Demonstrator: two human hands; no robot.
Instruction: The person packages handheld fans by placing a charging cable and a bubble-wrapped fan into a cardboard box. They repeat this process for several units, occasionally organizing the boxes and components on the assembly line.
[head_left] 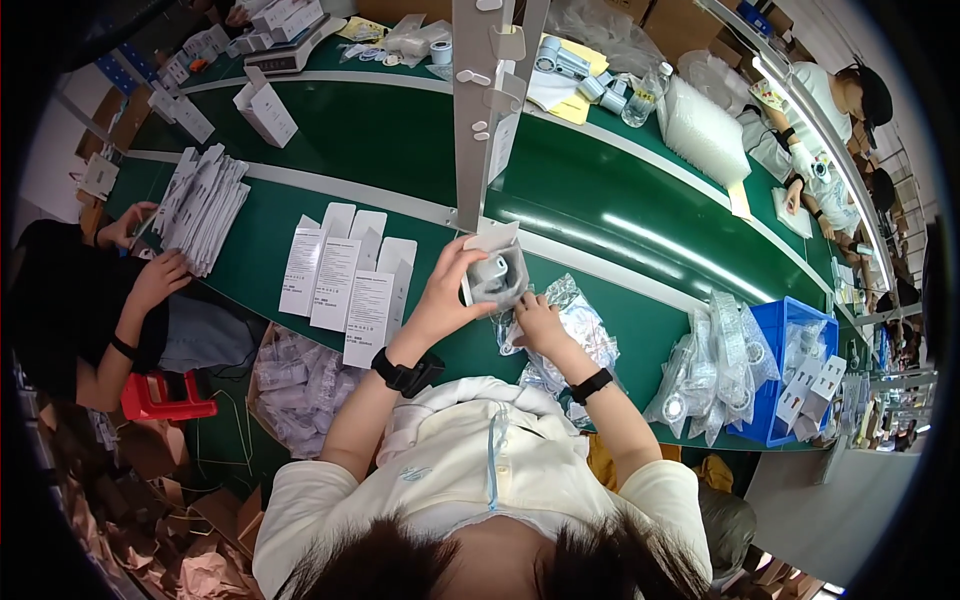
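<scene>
My left hand (448,285) grips a small white box (482,303), its top flap raised. A white rounded device in clear wrap (493,270) sits inside. My right hand (541,328) is just right of the box, fingers curled down at the edge of a pile of clear plastic packets (588,330); its fingertips are partly hidden, so what they hold does not show. Left of my hands, several white cartons (337,285) with printed fronts stand close together, flaps up.
On the right are bubble-wrapped items (715,360) and a blue crate (775,335). A metal post (470,120) rises ahead, before the green belt (620,230). At left, another person's hands (160,275) touch a stack of flat cartons (205,205). A box of plastic-wrapped pieces (300,385) stands below the table edge.
</scene>
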